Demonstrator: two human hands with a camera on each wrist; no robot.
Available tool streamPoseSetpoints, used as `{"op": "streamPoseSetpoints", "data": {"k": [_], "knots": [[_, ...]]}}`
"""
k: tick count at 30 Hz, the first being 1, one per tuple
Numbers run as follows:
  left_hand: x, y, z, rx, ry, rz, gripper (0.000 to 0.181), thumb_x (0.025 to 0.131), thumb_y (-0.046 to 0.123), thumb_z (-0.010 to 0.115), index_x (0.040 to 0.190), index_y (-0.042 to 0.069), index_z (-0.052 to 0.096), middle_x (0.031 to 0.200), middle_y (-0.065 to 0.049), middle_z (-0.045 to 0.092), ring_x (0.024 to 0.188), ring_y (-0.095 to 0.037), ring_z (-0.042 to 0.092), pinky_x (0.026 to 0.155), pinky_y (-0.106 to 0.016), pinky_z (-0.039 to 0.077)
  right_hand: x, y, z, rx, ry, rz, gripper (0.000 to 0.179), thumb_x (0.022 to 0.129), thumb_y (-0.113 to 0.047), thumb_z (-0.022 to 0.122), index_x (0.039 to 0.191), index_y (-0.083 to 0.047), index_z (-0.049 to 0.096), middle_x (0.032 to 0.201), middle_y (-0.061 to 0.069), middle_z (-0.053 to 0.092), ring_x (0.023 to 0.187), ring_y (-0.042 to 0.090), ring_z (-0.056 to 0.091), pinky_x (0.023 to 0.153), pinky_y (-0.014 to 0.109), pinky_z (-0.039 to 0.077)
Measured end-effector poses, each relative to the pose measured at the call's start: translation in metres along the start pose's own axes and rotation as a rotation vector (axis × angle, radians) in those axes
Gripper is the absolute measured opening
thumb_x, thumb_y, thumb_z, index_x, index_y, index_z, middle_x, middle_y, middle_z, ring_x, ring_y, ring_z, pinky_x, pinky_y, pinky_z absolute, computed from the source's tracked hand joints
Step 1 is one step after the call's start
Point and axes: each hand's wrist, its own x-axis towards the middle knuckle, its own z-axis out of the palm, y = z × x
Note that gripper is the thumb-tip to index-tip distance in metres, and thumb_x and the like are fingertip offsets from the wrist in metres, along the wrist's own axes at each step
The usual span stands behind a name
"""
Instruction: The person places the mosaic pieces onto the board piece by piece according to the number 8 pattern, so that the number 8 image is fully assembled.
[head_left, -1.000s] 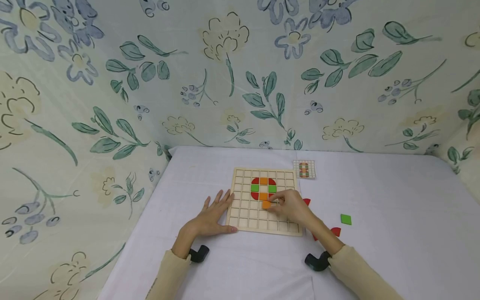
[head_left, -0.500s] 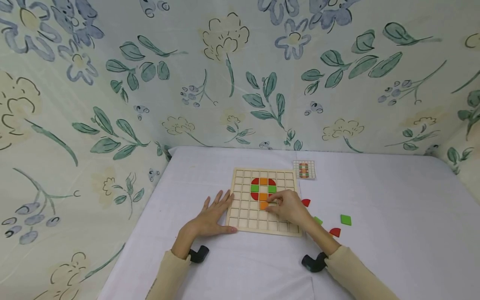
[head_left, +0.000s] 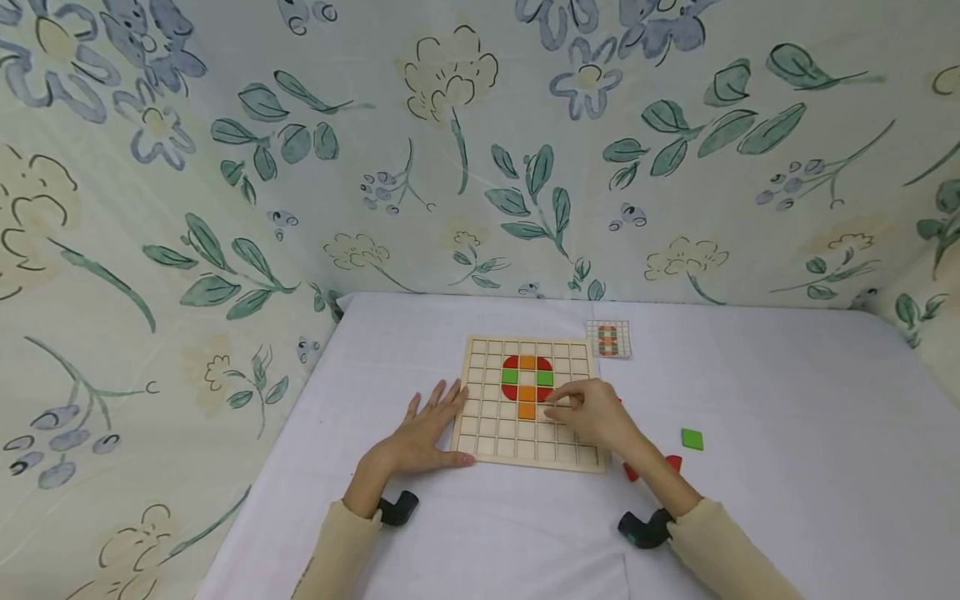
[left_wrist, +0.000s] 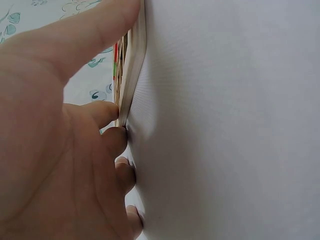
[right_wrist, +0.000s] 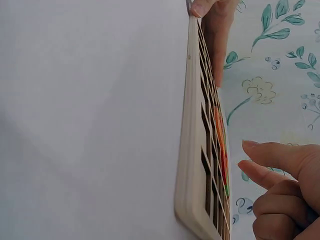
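A square wooden grid board (head_left: pixel 487 425) lies on the table. On it, red quarter-round pieces (head_left: pixel 510 392), green squares (head_left: pixel 510 377) and orange squares (head_left: pixel 527 362) form a ring. Just below the ring sits another orange square (head_left: pixel 527 411) in its cell. My right hand (head_left: pixel 596 412) hovers over the board right of that square; in the right wrist view its thumb and index finger (right_wrist: pixel 260 172) are apart with nothing between them, the other fingers bent. My left hand (head_left: pixel 420 437) lies spread at the board's left edge, thumb and fingertips touching the frame in the left wrist view.
Right of the board lie a green square (head_left: pixel 692 439) and red pieces (head_left: pixel 631 472), partly hidden by the right forearm. A small pattern card (head_left: pixel 608 339) lies by the board's top right corner. A flowered cloth (head_left: pixel 450 167) hangs behind the white table.
The orange square slid left into its cell below the ring. My right hand let go of it and drew slightly right. The left hand stayed still.
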Motion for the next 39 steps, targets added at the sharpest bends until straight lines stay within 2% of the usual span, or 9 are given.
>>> {"op": "streamPoseSetpoints", "data": {"k": [7,13,22,28,35,39], "knots": [[0.000,0.000,0.000,-0.002,0.005,0.004,0.110,0.087,0.059,0.075,0.168,0.016,0.013,0.176,-0.003,0.002,0.164,-0.031,-0.008,0.129,-0.065,-0.007,-0.017,0.022,-0.036,-0.062,0.042,0.026,0.024,0.090,-0.020,0.082,0.108,-0.005,0.079,0.058,-0.003,0.036,0.050,0.013,0.039,0.045,0.021,0.027],[0.000,-0.002,0.001,0.001,0.003,0.009,0.111,0.087,0.060,0.075,0.168,0.016,0.013,0.176,-0.002,0.001,0.164,-0.030,-0.008,0.129,-0.064,-0.007,-0.028,0.041,-0.055,-0.125,0.083,0.043,0.025,0.089,-0.018,0.082,0.111,-0.006,0.079,0.058,-0.002,0.037,0.050,0.013,0.036,0.044,0.020,0.026],[-0.001,-0.002,0.001,-0.002,0.006,0.019,0.111,0.088,0.060,0.075,0.168,0.015,0.013,0.176,-0.003,0.002,0.164,-0.031,-0.008,0.129,-0.065,-0.007,-0.028,0.057,-0.060,-0.171,0.101,0.025,0.034,0.087,-0.015,0.082,0.119,-0.005,0.076,0.058,-0.002,0.037,0.053,0.014,0.035,0.045,0.022,0.026],[-0.001,-0.001,0.000,-0.004,0.003,0.025,0.110,0.088,0.059,0.074,0.168,0.014,0.013,0.176,-0.004,0.002,0.164,-0.032,-0.007,0.129,-0.065,-0.007,-0.025,0.060,-0.060,-0.187,0.115,0.026,0.032,0.086,-0.015,0.084,0.115,-0.003,0.077,0.058,-0.001,0.038,0.054,0.014,0.036,0.046,0.022,0.026],[-0.001,0.000,0.000,-0.004,0.010,0.019,0.110,0.088,0.058,0.076,0.168,0.015,0.013,0.176,-0.004,0.003,0.164,-0.032,-0.007,0.129,-0.065,-0.007,-0.027,0.060,-0.062,-0.255,0.144,0.106,0.036,0.082,-0.028,0.088,0.104,-0.002,0.075,0.060,0.001,0.043,0.054,0.016,0.042,0.046,0.023,0.029],[0.000,0.000,0.000,-0.001,0.010,0.015,0.110,0.087,0.058,0.076,0.168,0.015,0.013,0.176,-0.004,0.003,0.164,-0.032,-0.007,0.129,-0.065,-0.007,-0.026,0.061,-0.066,-0.223,0.091,0.127,0.040,0.084,-0.026,0.087,0.116,-0.006,0.074,0.062,0.001,0.042,0.055,0.016,0.040,0.046,0.023,0.030]]}}
